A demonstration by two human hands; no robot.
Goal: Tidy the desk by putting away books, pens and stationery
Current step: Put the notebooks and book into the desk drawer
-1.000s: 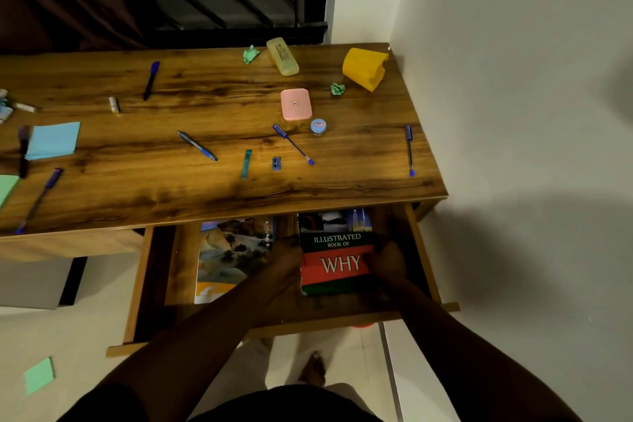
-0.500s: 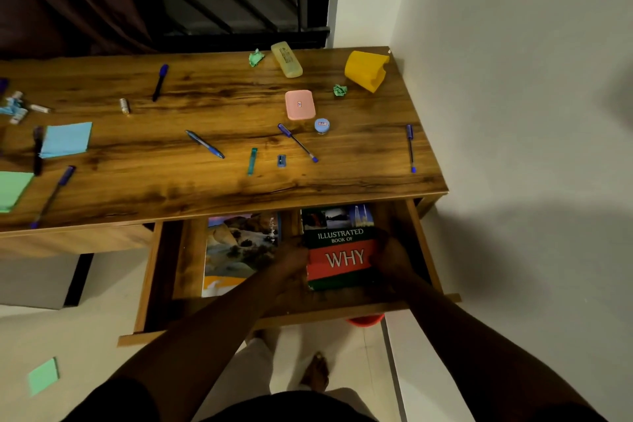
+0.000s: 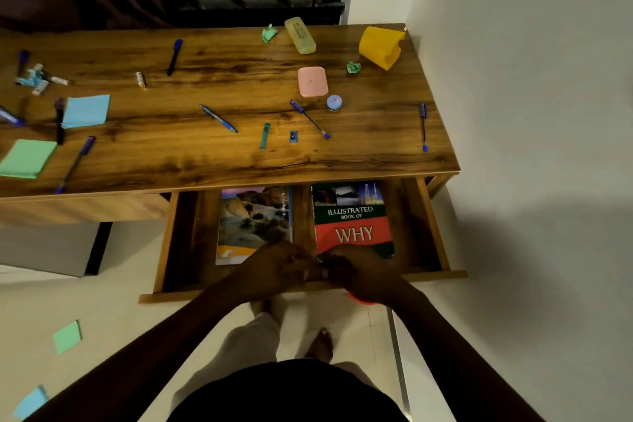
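While the red-and-green "Illustrated Book of Why" book (image 3: pixel 352 221) is lying flat in the right half of the open wooden drawer (image 3: pixel 432 229), the left hand (image 3: pixel 282 267) and right hand (image 3: pixel 361 271) are meeting over its near edge. It is too dark to tell whether the fingers are gripping anything.

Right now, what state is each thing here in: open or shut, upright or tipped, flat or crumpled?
drawer, pulled open.
WHY book, shut, flat in the drawer, cover up.
landscape book, shut, flat beside it.
yellow holder, tipped on its side.
pink case, shut.
pale yellow case, shut.
small blue jar, upright.
green paper ball, crumpled.
left grip and right grip, at the WHY book's near edge, hold unclear.
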